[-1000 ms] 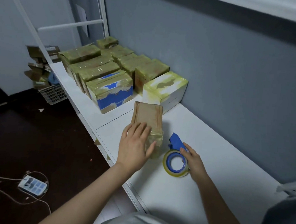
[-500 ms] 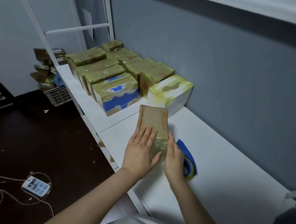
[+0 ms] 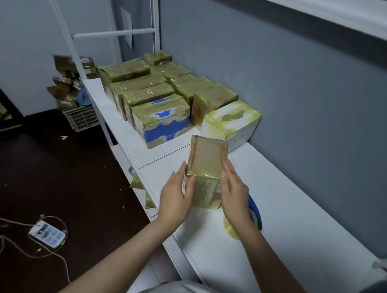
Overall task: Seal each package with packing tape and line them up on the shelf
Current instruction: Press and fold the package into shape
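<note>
- My left hand (image 3: 176, 194) lies flat against the left side of the small brown cardboard package (image 3: 206, 160). The fingers are straight and the thumb rests along the near edge.
- My right hand (image 3: 235, 193) mirrors it on the right side, fingers stretched out and not curled. The package is pressed between two flat hands, not gripped.
- The package stands on the white shelf top (image 3: 296, 219) in front of me, just short of the packages already lined up. Its near end is wrapped in shiny yellowish tape and its top is mostly bare cardboard.
- I judge I hold it this way to smooth the tape down the sides and keep the package square.
- The roll of yellowish packing tape with a blue core (image 3: 255, 214) lies on the shelf just behind my right wrist, partly hidden. There it is close at hand for another strip.
- The taped packages in rows (image 3: 150, 90) stand further along against the grey wall (image 3: 281, 83). The blue-and-white taped box (image 3: 164, 124) and the white taped box (image 3: 232, 119) are the nearest.
- This package would fit in the gap beside those two, which keeps the line tidy.
</note>
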